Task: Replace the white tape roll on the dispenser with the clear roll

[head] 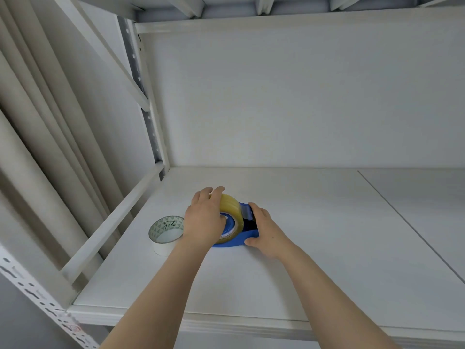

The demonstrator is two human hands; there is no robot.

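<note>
Head view, looking forward and down onto a white shelf (pixel 302 248) inside a pale metal rack. At centre frame, slightly below the middle, a blue dispenser (pixel 247 235) lies on the shelf surface. A clear roll (pixel 232 210), yellowish in tint, sits on the dispenser's blue hub, standing on edge. The left hand (pixel 205 219) covers the roll's left face, its fingers (pixel 214 191) curled over the top rim and clamped on the roll; the thumb is hidden behind the hand. The right hand (pixel 266 229) grips the right end of the dispenser, with its fingers closed around the blue body near the cutter end and the thumb pressed against the near edge. To the left of the left hand, just beside the wrist, a white roll (pixel 166 234) rests flat on the shelf, apart from the dispenser; its inner core shows a green triangle print and a black handwritten mark. Both bare forearms enter from the lower edge of the frame.
</note>
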